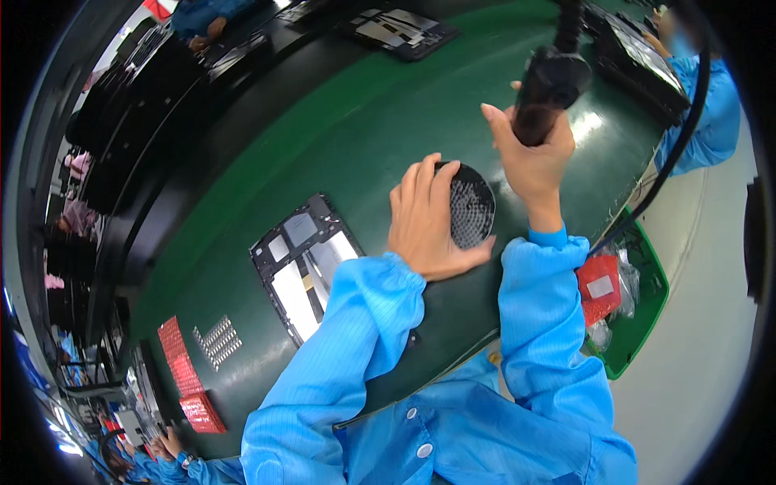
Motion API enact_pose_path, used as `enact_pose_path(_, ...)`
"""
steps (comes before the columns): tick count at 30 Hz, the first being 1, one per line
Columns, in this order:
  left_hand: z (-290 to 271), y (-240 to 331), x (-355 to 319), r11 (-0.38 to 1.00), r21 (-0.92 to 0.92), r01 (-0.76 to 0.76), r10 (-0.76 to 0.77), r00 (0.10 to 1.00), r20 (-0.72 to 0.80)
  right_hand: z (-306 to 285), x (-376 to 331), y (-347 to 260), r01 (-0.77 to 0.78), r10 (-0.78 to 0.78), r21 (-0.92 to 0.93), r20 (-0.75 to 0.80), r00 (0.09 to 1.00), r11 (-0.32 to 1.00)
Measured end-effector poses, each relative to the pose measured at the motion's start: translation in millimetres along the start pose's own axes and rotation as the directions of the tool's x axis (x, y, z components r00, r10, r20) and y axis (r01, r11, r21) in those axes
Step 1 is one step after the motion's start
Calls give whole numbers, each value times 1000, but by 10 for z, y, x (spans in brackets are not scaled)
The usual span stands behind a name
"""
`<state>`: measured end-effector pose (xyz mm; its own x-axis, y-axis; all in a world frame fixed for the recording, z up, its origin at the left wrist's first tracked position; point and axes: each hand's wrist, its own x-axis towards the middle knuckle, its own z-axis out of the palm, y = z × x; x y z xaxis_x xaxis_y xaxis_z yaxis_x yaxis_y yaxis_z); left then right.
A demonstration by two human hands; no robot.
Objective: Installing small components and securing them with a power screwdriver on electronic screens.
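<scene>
My left hand [427,226] grips a round black screw tray [473,208], its fingers at the far rim and the thumb at the near rim. A dense pattern of small dots or pieces covers the tray's face; I cannot make them out singly. Farther off to the right, my right hand [533,158] is wrapped around a thick black electric screwdriver [552,87], blurred, beneath a dark coiled cord. Its tip is hidden. An opened tablet [283,250] with bare inner parts lies left of my left hand, partly covered by my left sleeve.
Red strips [179,356] and a sheet of small metallic pieces [217,342] lie on the green table [242,210]. Another opened tablet [402,34] is at the far side. A green bin [647,299] with red packaging stands at right. Co-workers [703,113] sit nearby.
</scene>
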<state>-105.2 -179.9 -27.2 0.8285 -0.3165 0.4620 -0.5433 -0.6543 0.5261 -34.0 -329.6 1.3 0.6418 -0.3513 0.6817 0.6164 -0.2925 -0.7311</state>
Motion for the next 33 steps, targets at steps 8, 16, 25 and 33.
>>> enact_pose_path(8, -29, -127, -6, 998, -42, -36, 30, 992, -124, 17, -103, -29, -44, 48, -61, 59, 997, 997)
enact_pose_path(16, -49, -208, 28, 998, 54, -41, 52, 976, -212, 70, -108, -104, -32, 29, 32, 72, 997, 999)
enact_pose_path(25, -29, -393, 308, 970, 210, 123, -68, 966, -250, 154, -105, -207, -1, 7, -86, 63, 998, 996)
enact_pose_path(33, -167, -182, 217, 832, 324, 451, -403, 892, -207, 119, -99, -60, 119, -110, -196, 56, 992, 973)
